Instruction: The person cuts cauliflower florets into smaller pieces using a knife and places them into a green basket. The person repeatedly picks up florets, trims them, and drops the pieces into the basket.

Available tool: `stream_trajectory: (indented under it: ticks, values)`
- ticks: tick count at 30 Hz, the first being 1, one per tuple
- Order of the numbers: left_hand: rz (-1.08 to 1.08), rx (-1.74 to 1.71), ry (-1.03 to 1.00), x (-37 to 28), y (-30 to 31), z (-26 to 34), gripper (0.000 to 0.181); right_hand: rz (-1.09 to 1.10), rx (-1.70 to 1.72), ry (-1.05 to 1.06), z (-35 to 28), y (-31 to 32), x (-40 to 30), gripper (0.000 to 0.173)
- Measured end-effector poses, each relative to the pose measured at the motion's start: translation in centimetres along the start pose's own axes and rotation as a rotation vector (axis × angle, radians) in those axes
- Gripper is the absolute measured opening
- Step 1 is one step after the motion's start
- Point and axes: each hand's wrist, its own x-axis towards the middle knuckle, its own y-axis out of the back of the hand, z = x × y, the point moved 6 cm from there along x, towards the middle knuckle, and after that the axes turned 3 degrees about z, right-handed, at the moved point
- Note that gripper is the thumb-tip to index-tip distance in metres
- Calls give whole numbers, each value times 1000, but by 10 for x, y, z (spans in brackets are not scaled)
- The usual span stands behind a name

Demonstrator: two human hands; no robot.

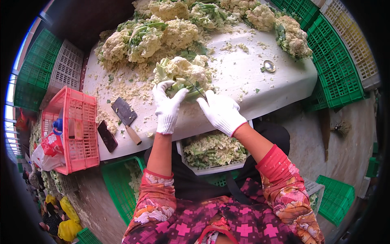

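Note:
At the near edge of the white-covered table [259, 88], my left hand [167, 105], in a white knit glove, grips a cauliflower head [190, 68] by its underside. The head is tilted, with pale florets upward and green leaf stubs low. My right hand [221, 109], gloved alike, is closed on a thin dark tool [195, 87], apparently a slim knife; its handle is hidden in the palm. The tool reaches into the cauliflower's stem side. Beyond lies a heap of cauliflower heads [179, 32] amid crumbs. To the left lies a cleaver [125, 111] with a wooden handle.
A dark phone [107, 136] lies by a pink plastic basket [81, 131] at left. A shiny round metal piece [269, 66] sits right. Below the table edge, a white crate [210, 171] holds trimmings. Green crates [335, 61] flank the table. People sit at lower left.

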Motion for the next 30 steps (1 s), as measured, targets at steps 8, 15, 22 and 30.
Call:
stream_trajectory:
  ticks: [8,15,22,30]
  values:
    - [210,-58,242,-18,3,-13,64,-67,-35,-90,-1,-6,-26,32]
    - [117,27,131,-7,-5,-19,74,-187,222,-292,-3,9,-13,38]
    - [211,31,111,-9,-12,-24,52,-209,152,-287,-13,9,-17,34]
    - [335,221,69,-8,-9,-13,47,-142,52,-83,-20,8,1,38]
